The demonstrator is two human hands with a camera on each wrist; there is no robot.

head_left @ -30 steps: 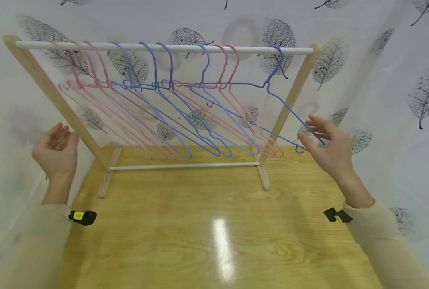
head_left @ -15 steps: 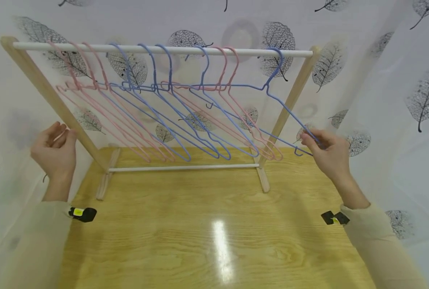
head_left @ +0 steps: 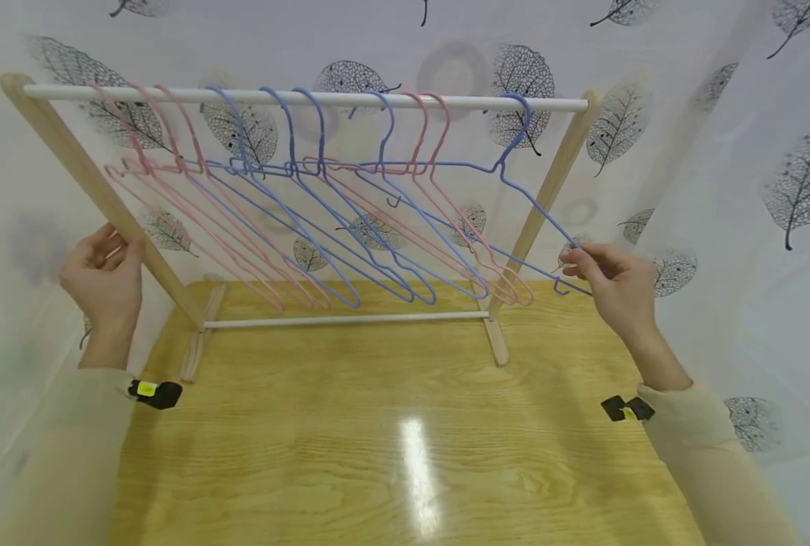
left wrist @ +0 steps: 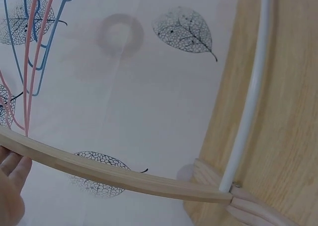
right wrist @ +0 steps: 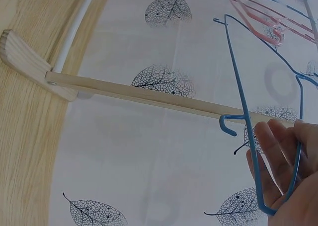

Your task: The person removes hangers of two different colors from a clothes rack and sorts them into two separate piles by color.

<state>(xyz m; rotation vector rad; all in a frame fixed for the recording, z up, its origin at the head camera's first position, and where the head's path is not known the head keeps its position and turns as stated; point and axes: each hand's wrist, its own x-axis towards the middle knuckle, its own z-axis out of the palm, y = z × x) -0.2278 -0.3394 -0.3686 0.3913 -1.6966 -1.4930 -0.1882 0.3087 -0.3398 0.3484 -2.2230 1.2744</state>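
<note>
A blue wire hanger (head_left: 551, 220) hangs by its hook near the right end of the rack's white rail (head_left: 473, 100). Its lower right corner is between the thumb and fingers of my right hand (head_left: 620, 288), which pinches it. In the right wrist view the hanger (right wrist: 241, 94) shows a small inner hook, and its end loop lies against the palm. At the left, my left hand (head_left: 105, 280) has its fingers loosely bent at the rack's wooden post (head_left: 80, 167). In the left wrist view, the fingertips touch the post (left wrist: 124, 179); their ends are partly hidden.
Several pink hangers (head_left: 221, 231) and blue hangers (head_left: 360, 231) hang farther left along the rail. The rack's lower white bar (head_left: 350, 320) joins its wooden feet. It stands on a wood-grain table (head_left: 309, 455), before a white leaf-print sheet (head_left: 405, 45).
My right hand has closed its thumb and fingers on the blue hanger's corner. My left hand has come slightly closer to the post. The hangers hang in the same places.
</note>
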